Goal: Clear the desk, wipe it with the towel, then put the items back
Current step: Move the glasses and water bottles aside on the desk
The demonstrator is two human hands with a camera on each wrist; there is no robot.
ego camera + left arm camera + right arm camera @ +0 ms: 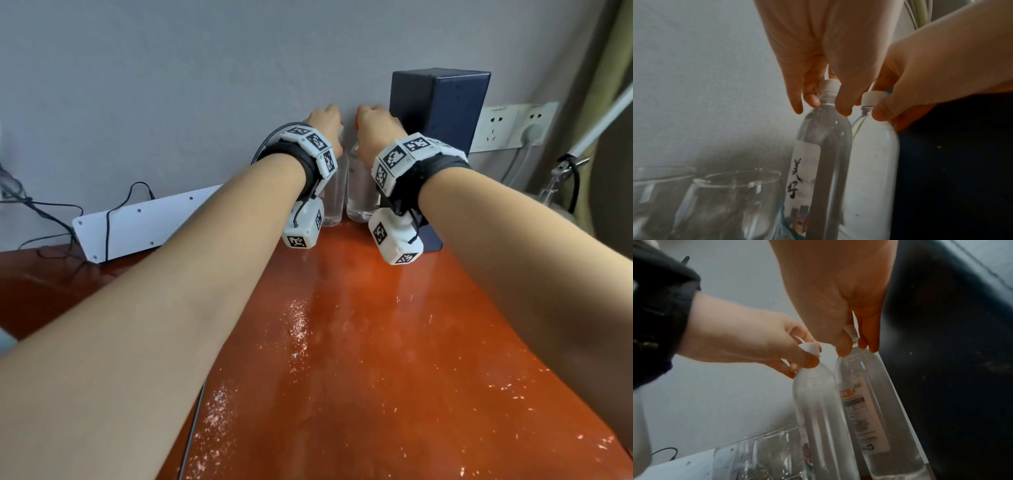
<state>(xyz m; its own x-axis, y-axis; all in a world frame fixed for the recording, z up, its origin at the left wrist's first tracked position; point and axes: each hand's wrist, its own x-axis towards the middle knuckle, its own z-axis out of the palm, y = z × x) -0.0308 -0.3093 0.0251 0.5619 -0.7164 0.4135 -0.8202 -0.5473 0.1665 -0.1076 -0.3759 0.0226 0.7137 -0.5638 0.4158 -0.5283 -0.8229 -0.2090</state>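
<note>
Two clear plastic water bottles with white caps stand upright side by side at the back of the orange desk point(359, 342), against the wall. My left hand point(826, 105) pinches the neck of the left bottle point(824, 146) just under its cap point(830, 86). My right hand point(853, 347) grips the neck of the right bottle point(865, 402). In the head view both hands point(329, 116) point(368, 114) cover the bottle tops, and only the lower bodies point(334, 202) point(359, 198) show. No towel is in view.
A dark blue box point(442, 113) stands right beside the right bottle. Two empty glasses point(740, 203) point(657, 194) stand left of the bottles. A white panel point(147, 222) with cables leans on the wall. Wall sockets point(510, 126) sit at right. White dust speckles the desk.
</note>
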